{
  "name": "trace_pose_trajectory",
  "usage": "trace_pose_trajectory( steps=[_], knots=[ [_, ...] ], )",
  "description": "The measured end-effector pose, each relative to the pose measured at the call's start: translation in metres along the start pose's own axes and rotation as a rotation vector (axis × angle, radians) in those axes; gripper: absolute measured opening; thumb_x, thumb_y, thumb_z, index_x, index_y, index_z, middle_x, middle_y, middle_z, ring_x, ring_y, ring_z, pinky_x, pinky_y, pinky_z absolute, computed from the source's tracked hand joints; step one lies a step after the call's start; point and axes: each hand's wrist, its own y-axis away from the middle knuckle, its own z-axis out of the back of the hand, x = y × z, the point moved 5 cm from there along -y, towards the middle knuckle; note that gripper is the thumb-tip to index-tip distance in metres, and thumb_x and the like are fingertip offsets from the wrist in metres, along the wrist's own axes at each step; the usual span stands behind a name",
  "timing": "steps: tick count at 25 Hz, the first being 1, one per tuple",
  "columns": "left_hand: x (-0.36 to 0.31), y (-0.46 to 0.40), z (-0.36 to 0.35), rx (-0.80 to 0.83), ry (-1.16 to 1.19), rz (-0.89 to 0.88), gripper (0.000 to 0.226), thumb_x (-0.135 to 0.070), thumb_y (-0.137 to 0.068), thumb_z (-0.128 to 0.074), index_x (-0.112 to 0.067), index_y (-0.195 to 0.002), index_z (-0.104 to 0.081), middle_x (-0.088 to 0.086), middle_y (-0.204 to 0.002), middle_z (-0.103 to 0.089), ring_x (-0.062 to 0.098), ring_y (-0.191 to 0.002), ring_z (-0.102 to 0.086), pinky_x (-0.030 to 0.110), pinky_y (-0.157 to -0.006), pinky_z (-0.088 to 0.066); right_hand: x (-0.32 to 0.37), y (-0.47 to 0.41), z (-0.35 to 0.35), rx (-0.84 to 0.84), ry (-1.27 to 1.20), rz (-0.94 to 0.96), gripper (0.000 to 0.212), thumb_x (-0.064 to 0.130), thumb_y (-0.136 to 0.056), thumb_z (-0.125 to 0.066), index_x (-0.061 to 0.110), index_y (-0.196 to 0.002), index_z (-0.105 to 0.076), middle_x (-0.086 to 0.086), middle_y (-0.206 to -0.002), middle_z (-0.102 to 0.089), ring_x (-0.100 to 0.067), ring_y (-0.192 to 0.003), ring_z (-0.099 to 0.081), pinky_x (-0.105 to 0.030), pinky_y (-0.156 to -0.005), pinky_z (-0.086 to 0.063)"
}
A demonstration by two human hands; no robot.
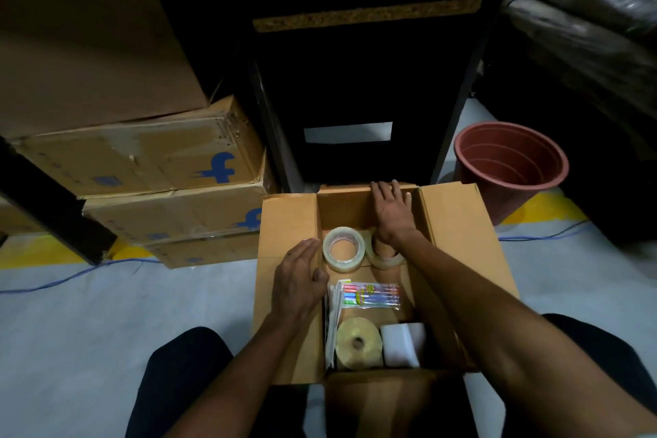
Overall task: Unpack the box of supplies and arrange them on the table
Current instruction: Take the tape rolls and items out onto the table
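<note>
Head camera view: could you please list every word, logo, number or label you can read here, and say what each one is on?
"f" logo in blue: upper stacked carton.
Partial blue "f" logo, cut off at the edge: carton below.
Small blue square marks on those cartons: too small to read.
Yellow label on the pen pack in the open box: blurred, unreadable.
White label on the dark cabinet: shows no text.
</note>
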Motion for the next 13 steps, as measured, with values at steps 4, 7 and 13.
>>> trace_pose_trajectory(
  steps=[4,7,13],
  knots=[
    [0.001,0.002,-0.001,-0.016,-0.013,-0.018,0.059,-0.010,-0.074,-0.068,-0.010,-0.132,-0.060,0.007,-0.135,-0.061,0.020,-0.127,-0.055,0.028,-0.109,-0.039,-0.001,-0.009,0.004,0.055,-0.059,-0.018,0.094,0.004,-0.082,-0.069,0.016,-0.155,-0.011,-0.006,-0.163,-0.012,-0.031,-0.151,-0.003,-0.052,-0.121,-0.018],
    [0.000,0.002,-0.002,-0.020,-0.011,-0.024,0.059,-0.008,-0.074,-0.067,-0.008,-0.132,-0.060,0.008,-0.135,-0.061,0.021,-0.129,-0.054,0.029,-0.110,-0.039,-0.008,-0.009,0.002,0.090,-0.112,0.004,0.098,0.009,-0.080,-0.073,0.017,-0.155,-0.010,-0.005,-0.164,-0.009,-0.029,-0.152,0.001,-0.051,-0.120,-0.022],
    [-0.001,0.005,-0.003,-0.037,-0.013,-0.014,0.057,-0.008,-0.078,-0.065,-0.009,-0.134,-0.058,0.007,-0.137,-0.060,0.020,-0.131,-0.052,0.027,-0.109,-0.036,-0.014,-0.007,0.003,0.091,-0.132,0.059,0.099,0.016,-0.081,-0.073,0.018,-0.156,-0.008,-0.004,-0.164,-0.008,-0.028,-0.152,0.003,-0.047,-0.122,-0.019]
  ],
)
